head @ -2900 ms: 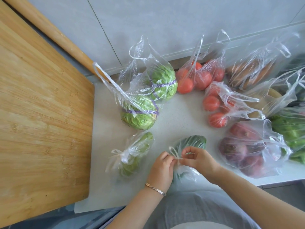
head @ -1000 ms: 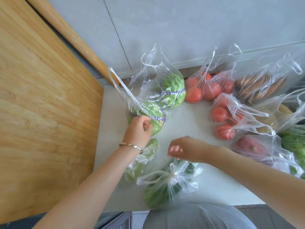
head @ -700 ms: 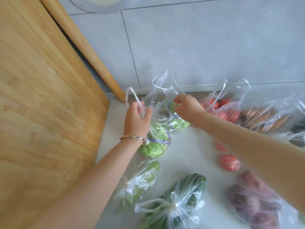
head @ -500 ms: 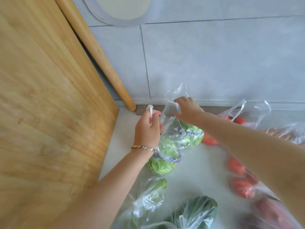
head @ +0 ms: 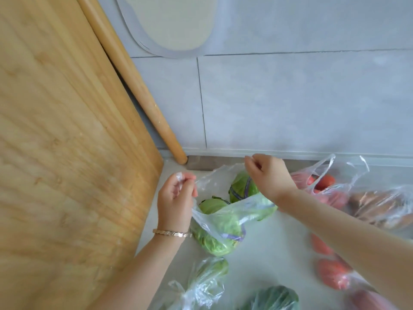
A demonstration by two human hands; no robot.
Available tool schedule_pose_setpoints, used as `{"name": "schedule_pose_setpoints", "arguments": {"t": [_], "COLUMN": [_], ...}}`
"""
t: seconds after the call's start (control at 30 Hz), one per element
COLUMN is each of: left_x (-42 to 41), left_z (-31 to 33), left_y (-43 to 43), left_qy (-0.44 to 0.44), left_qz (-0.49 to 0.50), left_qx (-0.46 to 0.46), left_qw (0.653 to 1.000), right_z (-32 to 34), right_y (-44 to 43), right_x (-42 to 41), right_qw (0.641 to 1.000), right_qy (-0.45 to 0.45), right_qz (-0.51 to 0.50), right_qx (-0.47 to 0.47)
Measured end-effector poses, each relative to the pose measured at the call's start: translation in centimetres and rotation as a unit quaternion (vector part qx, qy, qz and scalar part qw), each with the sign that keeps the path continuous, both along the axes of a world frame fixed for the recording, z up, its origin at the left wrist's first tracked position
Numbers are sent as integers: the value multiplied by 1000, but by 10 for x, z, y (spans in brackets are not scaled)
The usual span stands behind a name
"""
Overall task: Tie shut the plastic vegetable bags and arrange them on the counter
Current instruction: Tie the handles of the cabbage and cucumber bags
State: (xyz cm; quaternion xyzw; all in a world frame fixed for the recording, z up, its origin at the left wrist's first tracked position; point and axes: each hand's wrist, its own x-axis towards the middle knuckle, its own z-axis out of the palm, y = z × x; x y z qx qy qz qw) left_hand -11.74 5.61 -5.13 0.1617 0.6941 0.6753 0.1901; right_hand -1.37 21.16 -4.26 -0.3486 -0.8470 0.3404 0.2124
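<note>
Clear thin plastic bag of green lettuce heads (head: 220,222) is set on the pale desk (head: 274,253). It is pinched at the top by the left hand (head: 175,198) at nine o'clock and the right hand (head: 268,175) at one o'clock, likely for knotting.

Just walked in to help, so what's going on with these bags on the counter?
A person is closing the lettuce bag: the left hand pinches one handle and the right hand pinches the other, pulled apart, no knot yet. A smaller bag of greens nearer the person is already tied. The tomato bag by the wall has loose handles.
</note>
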Motion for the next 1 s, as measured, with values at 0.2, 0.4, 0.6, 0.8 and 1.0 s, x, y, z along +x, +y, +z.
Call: {"name": "schedule_pose_setpoints", "arguments": {"t": [0.2, 0.4, 0.6, 0.8, 1.0], "left_x": [33, 56, 61, 67, 74], "left_z": [12, 21, 24, 7, -21], "left_y": [-8, -12, -8, 2, 19], "left_qy": [22, 33, 70, 114, 205], "left_qz": [-77, -174, -219, -288, -420], "left_qx": [10, -8, -29, -48, -86], "left_qw": [997, 984, 973, 950, 880], "right_z": [34, 27, 19, 12, -5], "right_y": [-8, -31, -40, -50, -57], "right_x": [47, 96, 131, 138, 107], "right_qw": [992, 988, 971, 935, 932], "right_qy": [91, 88, 133, 164, 39], "right_qz": [-80, -89, -22, 32, 121], "right_qx": [-27, -93, -199, -313, -340]}}
